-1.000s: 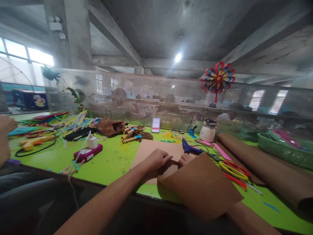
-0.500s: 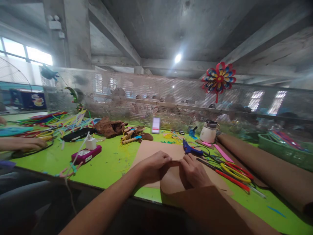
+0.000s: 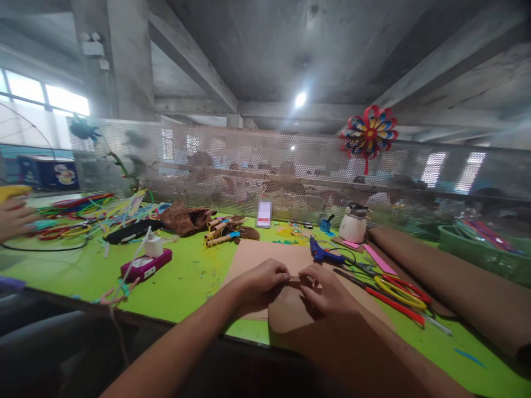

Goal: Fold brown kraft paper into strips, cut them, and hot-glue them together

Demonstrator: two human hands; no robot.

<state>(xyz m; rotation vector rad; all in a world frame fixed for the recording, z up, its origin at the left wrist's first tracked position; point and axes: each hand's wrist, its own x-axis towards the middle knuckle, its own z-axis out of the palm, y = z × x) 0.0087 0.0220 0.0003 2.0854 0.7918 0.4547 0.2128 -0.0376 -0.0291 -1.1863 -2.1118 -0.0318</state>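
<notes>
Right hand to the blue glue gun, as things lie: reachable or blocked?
Likely reachable. The blue glue gun lies just beyond the right hand, and nothing visible stands between them. The fingers look loosely spread over the brown paper; whether they touch it is unclear.

Grey concrete beams cross the ceiling, with one bright lamp at upper centre. Windows glow at upper left beside a thick pillar. A perforated metal partition runs behind the lime-green table.
</notes>
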